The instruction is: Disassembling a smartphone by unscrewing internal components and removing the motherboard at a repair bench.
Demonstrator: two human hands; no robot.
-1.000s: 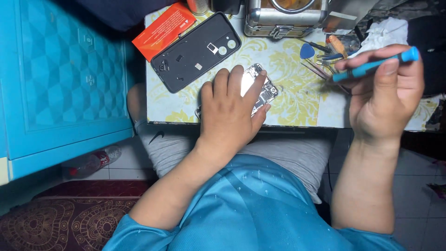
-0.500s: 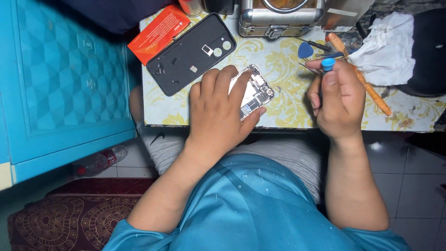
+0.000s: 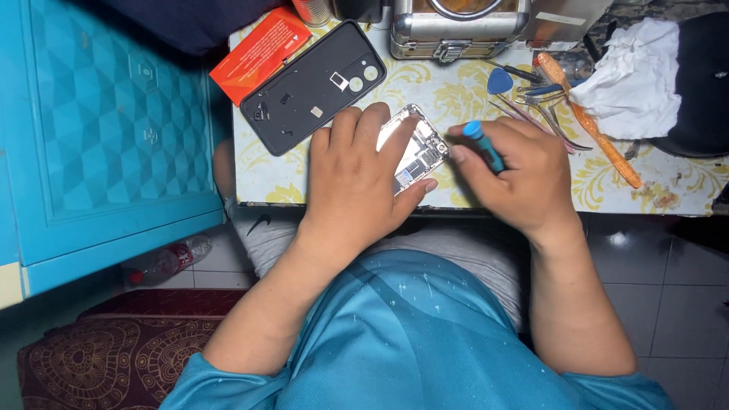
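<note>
Blue screwdriver (image 3: 483,144) gripped, opened phone (image 3: 416,152) pinned, possibly touching

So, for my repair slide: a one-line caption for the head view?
Left hand steadies an opened phone while right hand brings a blue-handled screwdriver to it.

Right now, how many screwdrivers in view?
2: a blue-handled screwdriver in the right hand, at the opened phone; an orange-handled screwdriver lying on the table beside the white cloth. More may be hidden.
</note>
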